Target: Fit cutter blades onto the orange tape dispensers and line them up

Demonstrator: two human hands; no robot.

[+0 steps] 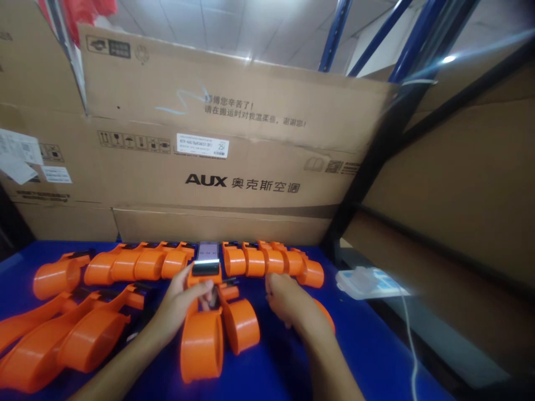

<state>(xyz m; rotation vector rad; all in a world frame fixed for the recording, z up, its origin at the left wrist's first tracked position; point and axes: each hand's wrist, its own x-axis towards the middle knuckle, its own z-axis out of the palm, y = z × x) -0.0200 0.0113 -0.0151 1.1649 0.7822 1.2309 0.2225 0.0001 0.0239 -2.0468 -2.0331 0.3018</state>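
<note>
My left hand [190, 298] grips an orange tape dispenser [202, 345], whose black roller and serrated blade edge point away from me. Its wide orange ring hangs toward me. Right beside it is a second orange dispenser [242, 328], close to my fingertips; whether they touch it I cannot tell. My right hand [286, 301] is closed in a fist over the blue surface, right of both dispensers. Whatever its fingers hold, if anything, is hidden. Part of another orange piece [325, 314] shows behind my right wrist.
A back row of orange dispensers [148, 263] continues right of a phone [208, 252] with a timer display. More dispensers [90, 337] lie at left on the blue table surface [276, 367]. Cardboard [259, 156] walls the back. A power strip with white cable [370, 283] sits by the dark right post.
</note>
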